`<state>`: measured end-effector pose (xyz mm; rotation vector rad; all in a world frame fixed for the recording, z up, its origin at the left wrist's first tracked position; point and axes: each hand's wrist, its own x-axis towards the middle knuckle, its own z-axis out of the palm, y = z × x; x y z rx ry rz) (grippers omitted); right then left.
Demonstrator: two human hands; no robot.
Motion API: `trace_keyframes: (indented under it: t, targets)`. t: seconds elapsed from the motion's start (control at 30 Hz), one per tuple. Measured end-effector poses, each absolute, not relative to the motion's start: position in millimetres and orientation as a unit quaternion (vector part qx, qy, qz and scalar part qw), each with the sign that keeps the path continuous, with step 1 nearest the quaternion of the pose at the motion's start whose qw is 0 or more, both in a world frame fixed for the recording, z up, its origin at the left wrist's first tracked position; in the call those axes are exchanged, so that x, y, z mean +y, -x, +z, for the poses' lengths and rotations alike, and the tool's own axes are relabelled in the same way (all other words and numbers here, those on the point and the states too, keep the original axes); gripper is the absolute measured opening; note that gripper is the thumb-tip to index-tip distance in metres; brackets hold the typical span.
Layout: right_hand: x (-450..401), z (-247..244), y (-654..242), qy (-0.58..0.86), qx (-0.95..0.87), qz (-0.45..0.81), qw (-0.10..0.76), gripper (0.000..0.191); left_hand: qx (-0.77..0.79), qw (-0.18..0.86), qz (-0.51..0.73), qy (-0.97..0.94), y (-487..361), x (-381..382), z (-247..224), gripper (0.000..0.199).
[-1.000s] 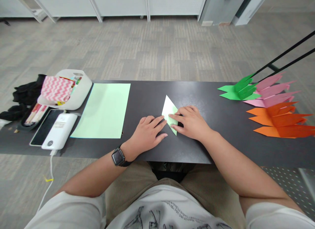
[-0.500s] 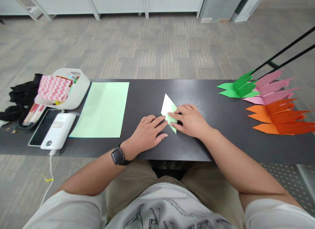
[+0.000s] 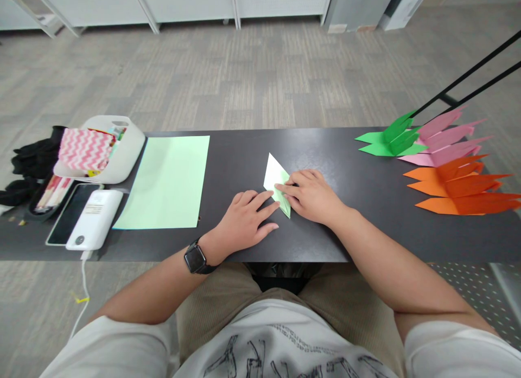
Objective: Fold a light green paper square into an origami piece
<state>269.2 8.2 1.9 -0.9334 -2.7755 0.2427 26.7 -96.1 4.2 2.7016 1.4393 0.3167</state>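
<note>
A small piece of pale green folded paper (image 3: 275, 172) lies flat on the dark table, its pointed tip away from me and a narrow point toward me. My left hand (image 3: 249, 218) rests palm down at its left side, fingers spread, with the fingertips touching the paper's left edge. From the right, my right hand (image 3: 311, 196) lies over the paper's right part. Its index finger is stretched out and pressed on the surface, and the other fingers are bent beside it. The hand hides the paper's right edge.
Left stand pale green sheets (image 3: 166, 183), a white basket (image 3: 129, 164), a phone (image 3: 67, 220) and a cabled white power bank (image 3: 94, 219). Folded paper pieces in green (image 3: 391, 142), pink (image 3: 442, 139) and orange (image 3: 459, 188) stand at the right. The dark table (image 3: 236, 155) has a near edge by my lap.
My right hand's fingers have shifted slightly on the folded paper, uncovering more of its lower point. My left hand stays almost still. The whole view has shifted a little.
</note>
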Motion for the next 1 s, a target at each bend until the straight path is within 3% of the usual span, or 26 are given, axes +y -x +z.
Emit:
trace_keyframes:
  t: [1.0]
  targets:
    - [8.3, 0.3, -270.6, 0.314, -0.941, 0.077, 0.103, 0.037, 0.393, 0.085, 0.122, -0.907, -28.2, -94.7, 1.8, 0.054]
